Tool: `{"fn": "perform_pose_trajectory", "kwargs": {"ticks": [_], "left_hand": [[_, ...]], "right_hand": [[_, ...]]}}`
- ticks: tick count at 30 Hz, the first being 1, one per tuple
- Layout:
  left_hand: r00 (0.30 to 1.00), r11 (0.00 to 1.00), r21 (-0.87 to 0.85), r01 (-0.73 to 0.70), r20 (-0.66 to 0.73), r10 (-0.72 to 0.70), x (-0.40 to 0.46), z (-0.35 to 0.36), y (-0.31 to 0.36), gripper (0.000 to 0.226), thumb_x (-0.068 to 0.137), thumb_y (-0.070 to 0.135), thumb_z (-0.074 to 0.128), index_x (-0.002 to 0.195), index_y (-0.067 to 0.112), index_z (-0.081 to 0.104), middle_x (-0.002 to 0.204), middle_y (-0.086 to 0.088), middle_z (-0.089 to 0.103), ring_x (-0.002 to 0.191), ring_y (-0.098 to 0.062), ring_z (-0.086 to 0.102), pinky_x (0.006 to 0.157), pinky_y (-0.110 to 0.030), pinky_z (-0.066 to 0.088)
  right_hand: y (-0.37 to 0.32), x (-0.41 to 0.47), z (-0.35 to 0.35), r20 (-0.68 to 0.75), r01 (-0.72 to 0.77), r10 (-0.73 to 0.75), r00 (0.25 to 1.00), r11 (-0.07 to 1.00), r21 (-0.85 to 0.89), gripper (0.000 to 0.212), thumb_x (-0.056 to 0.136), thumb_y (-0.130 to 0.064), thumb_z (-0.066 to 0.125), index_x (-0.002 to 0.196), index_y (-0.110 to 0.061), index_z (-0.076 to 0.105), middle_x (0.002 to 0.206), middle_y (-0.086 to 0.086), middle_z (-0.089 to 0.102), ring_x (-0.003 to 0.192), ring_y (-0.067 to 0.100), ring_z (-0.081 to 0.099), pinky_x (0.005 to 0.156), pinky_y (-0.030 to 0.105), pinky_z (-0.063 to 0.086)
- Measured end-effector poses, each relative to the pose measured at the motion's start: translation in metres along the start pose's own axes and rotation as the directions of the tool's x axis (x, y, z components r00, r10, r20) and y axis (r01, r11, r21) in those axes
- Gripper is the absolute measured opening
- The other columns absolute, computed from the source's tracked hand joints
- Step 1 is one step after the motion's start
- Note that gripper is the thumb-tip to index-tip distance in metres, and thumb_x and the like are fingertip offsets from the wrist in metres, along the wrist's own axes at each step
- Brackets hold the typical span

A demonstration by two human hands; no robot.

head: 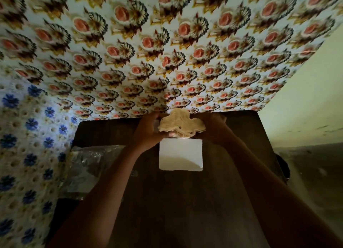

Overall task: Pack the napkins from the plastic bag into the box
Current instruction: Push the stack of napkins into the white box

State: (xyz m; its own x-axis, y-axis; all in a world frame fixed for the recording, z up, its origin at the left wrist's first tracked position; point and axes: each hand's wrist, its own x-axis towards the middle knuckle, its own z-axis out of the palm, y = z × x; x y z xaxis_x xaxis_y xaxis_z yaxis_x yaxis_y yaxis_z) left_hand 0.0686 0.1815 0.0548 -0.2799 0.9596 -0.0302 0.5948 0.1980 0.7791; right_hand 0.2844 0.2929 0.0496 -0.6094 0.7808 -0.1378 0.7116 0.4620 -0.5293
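Observation:
A thick stack of beige napkins [181, 124] is squeezed between both of my hands, bulging upward in the middle. My left hand [147, 130] grips its left end and my right hand [213, 126] grips its right end. The stack is held just above the far end of a white box [181, 155], which stands on the dark wooden table [185, 201]. The box's opening is hidden behind the napkins. A crumpled clear plastic bag [87, 166] lies on the table's left edge, apart from both hands.
A wall with rose-patterned paper [167, 53] rises right behind the table's far edge. A blue-flowered covering [24, 145] runs along the left. A plain pale wall [306, 108] stands at the right, with a dark object [284, 170] past the table's right edge.

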Motion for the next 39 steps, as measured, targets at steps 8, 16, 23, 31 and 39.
{"fn": "perform_pose_trajectory", "kwargs": {"ticks": [8,16,23,31,39], "left_hand": [[0.998,0.956,0.291,-0.047,0.054,0.032,0.006,0.006,0.001,0.07,0.074,0.027,0.083,0.136,0.021,0.051,0.136,-0.005,0.05,0.131,-0.025,0.041,0.095,-0.029,0.048],[0.996,0.871,0.491,-0.024,0.085,-0.02,0.011,0.011,0.008,0.069,0.071,0.033,0.076,0.134,0.024,0.051,0.141,0.002,0.042,0.134,-0.026,0.036,0.1,-0.042,0.045],[0.991,0.849,0.519,-0.096,0.131,0.032,0.012,0.022,0.005,0.017,0.093,0.029,0.062,0.108,0.027,0.07,0.124,0.007,0.066,0.128,-0.016,0.054,0.114,-0.056,0.027],[0.991,0.708,0.7,-0.093,0.136,-0.004,0.018,0.022,0.024,0.035,0.095,0.025,0.059,0.13,0.028,0.06,0.126,0.004,0.066,0.124,-0.021,0.057,0.115,-0.057,0.026],[0.957,0.89,0.432,-0.146,-0.165,0.237,0.014,0.02,-0.002,0.026,0.091,0.03,0.068,0.116,0.021,0.068,0.12,-0.003,0.068,0.113,-0.02,0.061,0.094,-0.04,0.055]], "right_hand": [[-0.006,-0.003,-0.003,-0.062,0.016,-0.015,0.998,1.0,0.018,0.063,0.073,-0.044,0.083,0.131,-0.035,0.06,0.141,-0.001,0.053,0.138,0.026,0.038,0.113,0.048,0.019],[-0.013,0.006,0.0,0.03,0.07,-0.065,0.997,0.963,-0.26,0.067,0.074,-0.051,0.077,0.135,-0.038,0.052,0.139,-0.013,0.056,0.135,0.015,0.044,0.112,0.055,0.021],[-0.007,0.019,0.019,0.119,0.106,-0.083,0.989,0.974,-0.2,0.041,0.075,-0.037,0.065,0.116,-0.035,0.063,0.117,-0.012,0.068,0.123,0.021,0.059,0.104,0.057,0.04],[-0.017,0.007,0.011,0.089,0.111,-0.09,0.992,0.957,-0.269,0.045,0.085,-0.039,0.069,0.13,-0.037,0.059,0.136,-0.009,0.057,0.137,0.023,0.042,0.112,0.059,0.024],[-0.017,-0.002,0.006,-0.04,0.006,-0.008,0.999,0.998,-0.07,0.026,0.089,-0.037,0.067,0.114,-0.031,0.069,0.123,-0.01,0.065,0.128,0.017,0.05,0.111,0.05,0.025]]}}
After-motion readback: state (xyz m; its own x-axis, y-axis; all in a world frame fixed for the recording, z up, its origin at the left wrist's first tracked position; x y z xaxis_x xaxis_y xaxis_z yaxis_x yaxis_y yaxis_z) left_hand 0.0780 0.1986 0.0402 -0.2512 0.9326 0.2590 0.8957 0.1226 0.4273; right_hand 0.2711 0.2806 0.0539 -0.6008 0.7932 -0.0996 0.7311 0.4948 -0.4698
